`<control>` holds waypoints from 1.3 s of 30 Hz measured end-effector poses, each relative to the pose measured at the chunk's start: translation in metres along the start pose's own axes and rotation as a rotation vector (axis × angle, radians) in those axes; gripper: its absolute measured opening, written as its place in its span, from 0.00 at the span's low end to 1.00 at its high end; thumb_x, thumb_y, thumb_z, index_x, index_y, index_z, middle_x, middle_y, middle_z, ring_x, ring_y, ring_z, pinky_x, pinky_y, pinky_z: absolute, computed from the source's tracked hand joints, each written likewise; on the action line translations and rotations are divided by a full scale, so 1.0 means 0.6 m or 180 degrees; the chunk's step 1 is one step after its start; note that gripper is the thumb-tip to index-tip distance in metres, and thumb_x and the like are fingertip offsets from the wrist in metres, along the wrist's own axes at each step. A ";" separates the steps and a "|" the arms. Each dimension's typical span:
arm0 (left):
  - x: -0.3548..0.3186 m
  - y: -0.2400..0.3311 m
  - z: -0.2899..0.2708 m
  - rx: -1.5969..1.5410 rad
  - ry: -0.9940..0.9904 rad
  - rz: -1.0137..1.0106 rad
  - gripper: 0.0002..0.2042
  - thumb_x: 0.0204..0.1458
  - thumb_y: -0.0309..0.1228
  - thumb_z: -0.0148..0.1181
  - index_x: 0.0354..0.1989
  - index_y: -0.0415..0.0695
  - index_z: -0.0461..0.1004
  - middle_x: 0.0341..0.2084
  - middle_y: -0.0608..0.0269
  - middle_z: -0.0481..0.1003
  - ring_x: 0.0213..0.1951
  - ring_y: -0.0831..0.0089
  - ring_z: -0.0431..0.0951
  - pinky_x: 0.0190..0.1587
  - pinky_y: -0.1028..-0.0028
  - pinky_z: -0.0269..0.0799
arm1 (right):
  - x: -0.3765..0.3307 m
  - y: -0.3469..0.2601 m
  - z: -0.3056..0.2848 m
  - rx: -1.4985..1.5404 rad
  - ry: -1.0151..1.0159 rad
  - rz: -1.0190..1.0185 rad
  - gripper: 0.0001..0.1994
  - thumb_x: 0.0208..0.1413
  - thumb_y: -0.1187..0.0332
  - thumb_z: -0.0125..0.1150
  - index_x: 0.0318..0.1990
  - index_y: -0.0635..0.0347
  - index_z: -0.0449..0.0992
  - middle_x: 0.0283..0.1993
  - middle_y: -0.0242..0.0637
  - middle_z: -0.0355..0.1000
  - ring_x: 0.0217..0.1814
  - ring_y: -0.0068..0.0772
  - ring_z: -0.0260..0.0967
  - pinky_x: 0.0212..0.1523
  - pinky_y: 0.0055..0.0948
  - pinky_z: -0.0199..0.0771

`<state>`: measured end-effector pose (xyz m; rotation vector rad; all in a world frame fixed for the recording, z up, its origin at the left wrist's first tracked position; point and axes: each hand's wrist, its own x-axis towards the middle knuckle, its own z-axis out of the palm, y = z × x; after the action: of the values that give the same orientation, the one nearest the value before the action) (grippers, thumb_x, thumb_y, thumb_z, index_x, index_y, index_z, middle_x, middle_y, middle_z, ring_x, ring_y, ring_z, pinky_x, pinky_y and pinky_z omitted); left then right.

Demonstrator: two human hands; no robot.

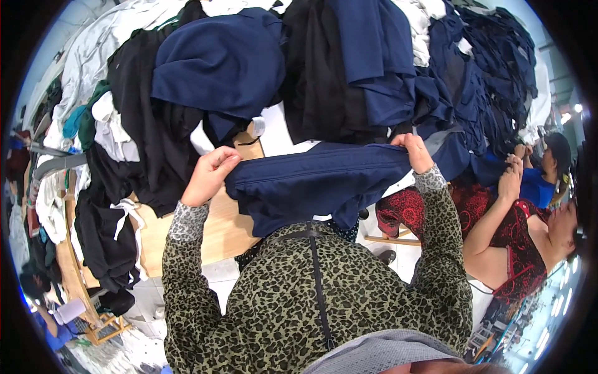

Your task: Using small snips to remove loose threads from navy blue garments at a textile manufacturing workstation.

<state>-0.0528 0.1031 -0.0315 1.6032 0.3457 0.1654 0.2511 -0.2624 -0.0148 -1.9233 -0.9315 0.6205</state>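
— What are the hands doing?
— The left hand [208,174] and right hand [412,153] each clench one end of a navy garment [317,184], stretched between them above the wooden worktop [224,230].
— And around it?
— Heaps of black clothes [149,137] and navy clothes [398,62] beyond; a person in red [511,240] sits to the right.

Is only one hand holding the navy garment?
No, the left hand and right hand each grip an end of the navy garment.
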 end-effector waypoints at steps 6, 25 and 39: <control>0.005 0.042 0.041 -0.0271 -0.0350 -0.0611 0.10 0.57 0.33 0.51 0.37 0.38 0.73 0.29 0.73 0.72 0.32 0.87 0.68 0.35 0.84 0.63 | -0.002 0.014 0.009 0.0016 0.0229 0.0163 0.30 0.63 0.49 0.34 0.25 0.67 0.73 0.22 0.28 0.68 0.26 0.19 0.63 0.31 0.21 0.62; 0.044 0.098 0.116 -0.0748 -0.1656 -0.0129 0.15 0.56 0.27 0.53 0.52 0.40 0.67 0.28 0.76 0.67 0.28 0.90 0.62 0.32 0.87 0.60 | 0.035 -0.203 0.184 0.1635 -0.1900 0.0200 0.07 0.57 0.68 0.55 0.35 0.64 0.72 0.30 0.23 0.68 0.33 0.13 0.62 0.37 0.17 0.64; 0.043 0.115 0.068 0.0082 -0.2237 -0.0147 0.34 0.38 0.26 0.70 0.57 0.43 0.61 0.29 0.71 0.65 0.28 0.82 0.60 0.32 0.80 0.60 | -0.015 -0.175 0.042 0.1314 -0.0008 0.0384 0.42 0.56 0.33 0.28 0.30 0.70 0.74 0.26 0.37 0.73 0.27 0.22 0.70 0.32 0.16 0.68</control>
<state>-0.0076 0.0706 0.0318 1.5707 -0.1619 -0.4348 0.1897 -0.2224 0.0652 -1.6134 -0.6317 0.8165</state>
